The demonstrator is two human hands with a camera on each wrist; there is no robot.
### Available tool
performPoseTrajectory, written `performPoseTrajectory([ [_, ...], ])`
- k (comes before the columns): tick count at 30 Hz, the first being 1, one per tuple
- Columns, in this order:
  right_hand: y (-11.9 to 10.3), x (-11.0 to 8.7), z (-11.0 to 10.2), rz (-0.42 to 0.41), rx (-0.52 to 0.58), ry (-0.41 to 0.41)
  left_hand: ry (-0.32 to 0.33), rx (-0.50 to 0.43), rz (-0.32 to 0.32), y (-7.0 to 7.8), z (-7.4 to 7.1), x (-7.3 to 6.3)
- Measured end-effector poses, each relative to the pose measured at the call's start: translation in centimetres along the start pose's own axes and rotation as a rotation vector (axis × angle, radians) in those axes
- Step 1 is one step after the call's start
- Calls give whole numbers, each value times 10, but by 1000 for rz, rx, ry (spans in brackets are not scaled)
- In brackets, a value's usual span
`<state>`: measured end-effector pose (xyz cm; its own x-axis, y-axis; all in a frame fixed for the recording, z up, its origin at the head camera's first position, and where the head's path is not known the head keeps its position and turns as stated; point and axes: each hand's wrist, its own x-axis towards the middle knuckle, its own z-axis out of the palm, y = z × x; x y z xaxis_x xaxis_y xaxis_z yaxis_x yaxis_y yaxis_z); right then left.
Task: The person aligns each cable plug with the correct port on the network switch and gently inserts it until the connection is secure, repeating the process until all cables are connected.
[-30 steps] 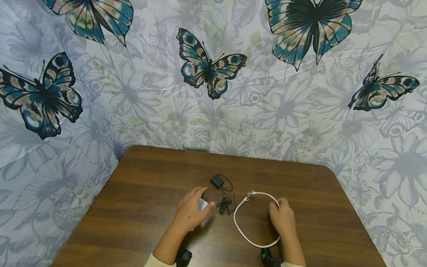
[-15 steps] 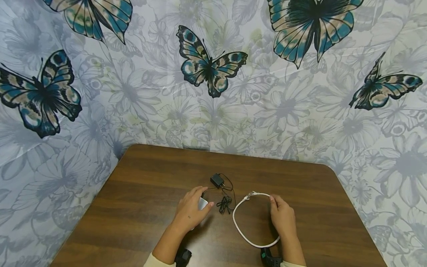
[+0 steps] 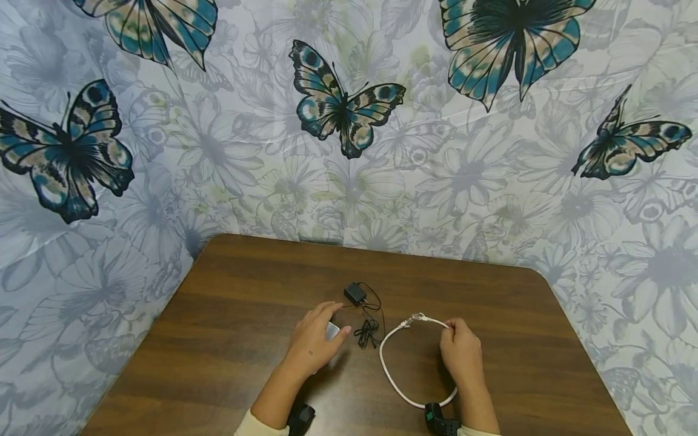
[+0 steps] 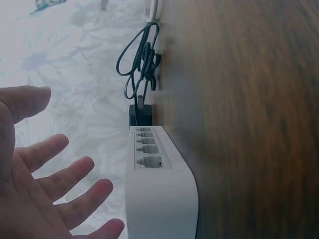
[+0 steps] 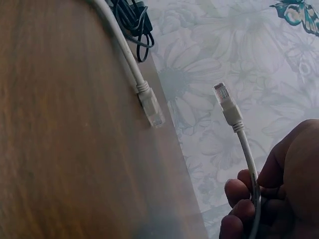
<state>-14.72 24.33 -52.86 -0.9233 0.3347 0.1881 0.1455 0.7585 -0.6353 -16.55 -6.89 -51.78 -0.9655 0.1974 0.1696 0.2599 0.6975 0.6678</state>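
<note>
A white network switch (image 4: 162,204) with a row of ports along its side stands on the table; in the head view it is mostly hidden under my left hand (image 3: 312,344). That hand stays close over it with fingers spread and grips nothing. My right hand (image 3: 462,351) pinches a white Ethernet cable (image 3: 385,365) a little below one end, between thumb and fingers. The held end's clear plug (image 5: 227,103) points up and away in the right wrist view. The cable's other plug (image 5: 151,107) lies low over the wood, and the cable bends in a wide loop.
A black power adapter (image 3: 355,293) lies beyond the hands with its bundled black cord (image 3: 368,333), between the switch and the cable loop. The brown table (image 3: 218,290) ends at a wall hanging (image 3: 245,151) printed with butterflies.
My right hand has shifted its pinch on the Ethernet cable closer to the plug, and the top of the loop has changed shape slightly. The left hand has barely moved.
</note>
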Motion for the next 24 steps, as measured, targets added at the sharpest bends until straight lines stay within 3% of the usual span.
performPoseTrajectory([
  [13,-9,-3,0,-69,-11,67,9,-11,50,3,4,-1],
  [24,-23,-6,-2,-227,31,154,28,-37,80,5,6,0],
])
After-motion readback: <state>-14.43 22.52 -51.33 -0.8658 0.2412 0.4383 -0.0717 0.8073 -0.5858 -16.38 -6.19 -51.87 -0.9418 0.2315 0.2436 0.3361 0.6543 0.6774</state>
